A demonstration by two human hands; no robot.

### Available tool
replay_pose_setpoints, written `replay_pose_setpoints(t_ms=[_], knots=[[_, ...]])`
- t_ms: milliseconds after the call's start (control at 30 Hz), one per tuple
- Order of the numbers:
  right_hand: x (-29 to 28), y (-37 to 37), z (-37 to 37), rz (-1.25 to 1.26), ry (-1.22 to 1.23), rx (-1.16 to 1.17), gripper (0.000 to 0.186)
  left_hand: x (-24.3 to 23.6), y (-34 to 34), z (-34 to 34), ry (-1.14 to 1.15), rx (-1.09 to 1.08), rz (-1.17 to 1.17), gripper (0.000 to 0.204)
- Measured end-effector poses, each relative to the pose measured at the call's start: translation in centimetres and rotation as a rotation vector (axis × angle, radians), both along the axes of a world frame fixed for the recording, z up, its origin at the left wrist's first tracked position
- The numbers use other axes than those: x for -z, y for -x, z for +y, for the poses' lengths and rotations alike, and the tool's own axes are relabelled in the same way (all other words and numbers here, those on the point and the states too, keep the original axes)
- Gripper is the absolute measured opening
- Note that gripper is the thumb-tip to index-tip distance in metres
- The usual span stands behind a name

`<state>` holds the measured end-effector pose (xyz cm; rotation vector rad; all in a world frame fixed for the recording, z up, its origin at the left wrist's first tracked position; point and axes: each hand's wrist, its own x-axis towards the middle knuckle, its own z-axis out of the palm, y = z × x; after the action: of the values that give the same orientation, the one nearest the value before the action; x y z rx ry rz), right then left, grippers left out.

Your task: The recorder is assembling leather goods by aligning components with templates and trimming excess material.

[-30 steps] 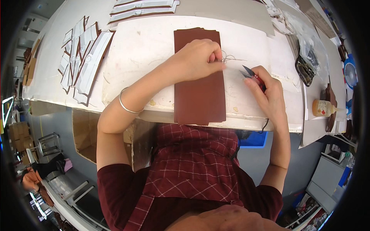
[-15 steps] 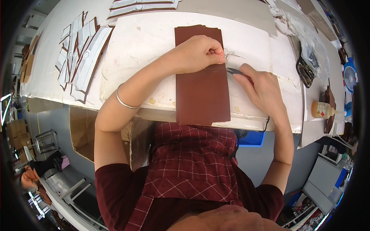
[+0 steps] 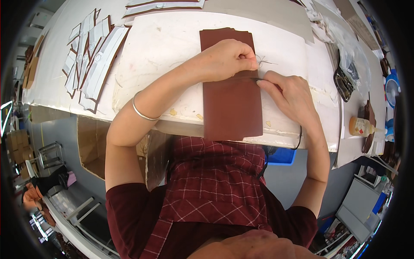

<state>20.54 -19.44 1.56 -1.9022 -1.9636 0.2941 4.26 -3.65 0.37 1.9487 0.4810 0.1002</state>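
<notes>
A stack of long brown leather-like pieces (image 3: 233, 110) lies lengthwise in front of me, its near end over the table edge. My left hand (image 3: 230, 58) rests across its upper part, thumb and forefinger pinched at the right edge. Fine loose thread (image 3: 261, 61) sticks out by those fingertips. Just below, my right hand (image 3: 290, 93) is closed around small dark thread snips (image 3: 257, 79). Their blade tips are at the stack's right edge, and the handles are mostly hidden in my palm. A thin thread line crosses the stack near the blades.
White strips with brown edges (image 3: 92, 60) are piled at left, more strips (image 3: 164, 5) at the far edge. On the right are clear plastic bags (image 3: 345, 43) and a bottle of amber liquid (image 3: 360, 126). A cardboard box (image 3: 92, 146) stands below the table's left side.
The stack and my left hand have shifted slightly right. The snips' blades, spread apart beside the stack before, now meet its right edge and look closer together.
</notes>
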Motion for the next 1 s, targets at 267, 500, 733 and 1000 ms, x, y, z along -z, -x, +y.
replay_pose_setpoints(t_ms=[267,500,733,1000], knots=[[-0.5,3.7,-5.2,0.253,0.086,0.248,0.035,0.7,-0.4,0.9,0.172,-0.149,-0.08,0.031],[1.0,6.6,-7.5,0.158,-0.117,0.421,0.036,-0.3,-1.1,-1.0,-0.204,-0.141,-0.048,0.053],[1.7,8.4,-10.2,0.121,-0.084,0.404,0.041,-0.6,2.0,-6.4,-0.633,0.001,0.035,0.056],[4.2,8.9,-9.5,0.401,-0.219,0.281,0.015,-1.1,2.2,-7.4,-0.684,-0.034,0.069,0.063]])
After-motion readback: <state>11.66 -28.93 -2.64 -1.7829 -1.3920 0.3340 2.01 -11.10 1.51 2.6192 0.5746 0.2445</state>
